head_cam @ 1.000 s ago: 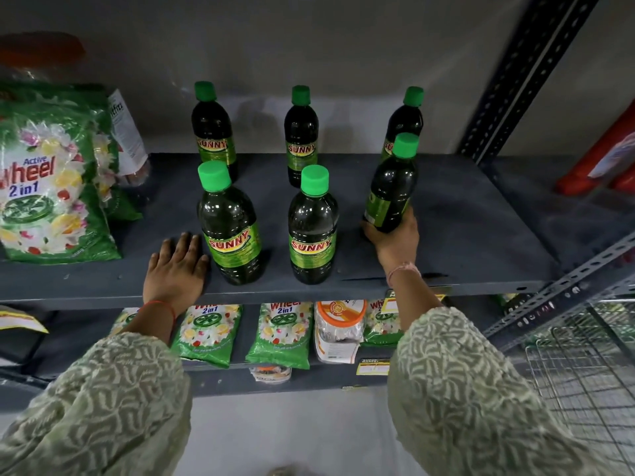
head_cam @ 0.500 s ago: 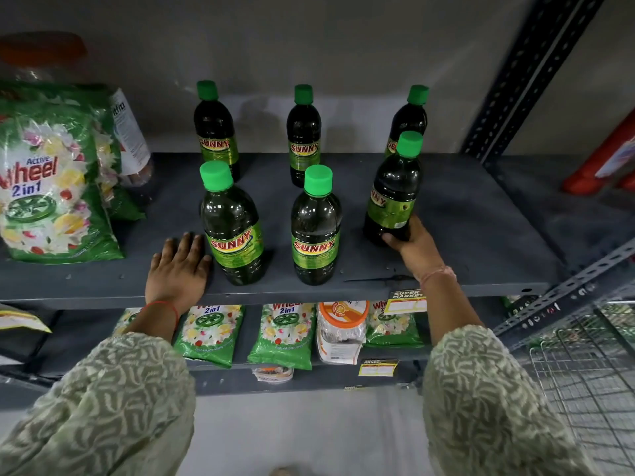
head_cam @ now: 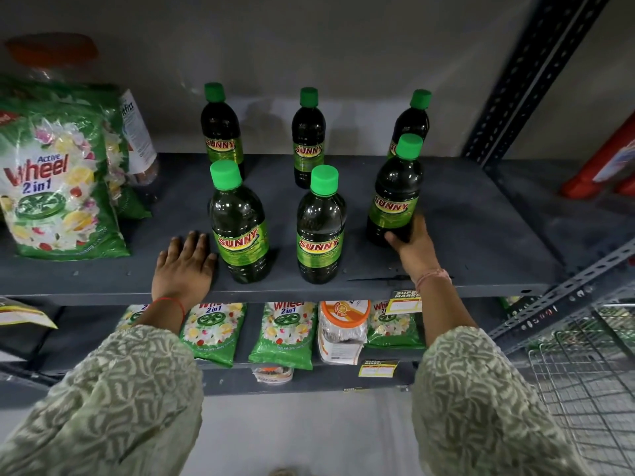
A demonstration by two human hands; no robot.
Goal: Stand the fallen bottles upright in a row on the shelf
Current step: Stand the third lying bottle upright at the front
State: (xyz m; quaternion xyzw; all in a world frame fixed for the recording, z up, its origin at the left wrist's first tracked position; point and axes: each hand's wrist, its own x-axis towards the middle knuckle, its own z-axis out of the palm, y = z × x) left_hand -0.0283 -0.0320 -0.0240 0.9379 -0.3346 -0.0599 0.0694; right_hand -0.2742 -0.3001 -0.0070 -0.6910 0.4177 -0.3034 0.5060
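Several dark bottles with green caps and "SUNNY" labels stand upright on the grey shelf [head_cam: 464, 214], in two rows. The back row has a left bottle [head_cam: 221, 132], a middle bottle [head_cam: 308, 139] and a right bottle [head_cam: 412, 121]. In front stand a left bottle [head_cam: 239, 225] and a middle bottle [head_cam: 320, 228]. My right hand [head_cam: 414, 245] grips the base of the front right bottle [head_cam: 395, 194], which stands upright on the shelf. My left hand [head_cam: 184, 266] lies flat on the shelf edge beside the front left bottle, fingers apart, holding nothing.
A large green "Wheel" detergent bag [head_cam: 58, 180] leans at the shelf's left, with a jar [head_cam: 137, 132] behind it. Smaller Wheel packets [head_cam: 213, 331] and a jar [head_cam: 342, 331] sit on the lower shelf. A perforated upright [head_cam: 529, 77] and wire basket [head_cam: 584, 379] are at right.
The front right bottle went from tilted to upright, and its label has turned to face me. My right hand slid to its base. My left hand has stayed put.
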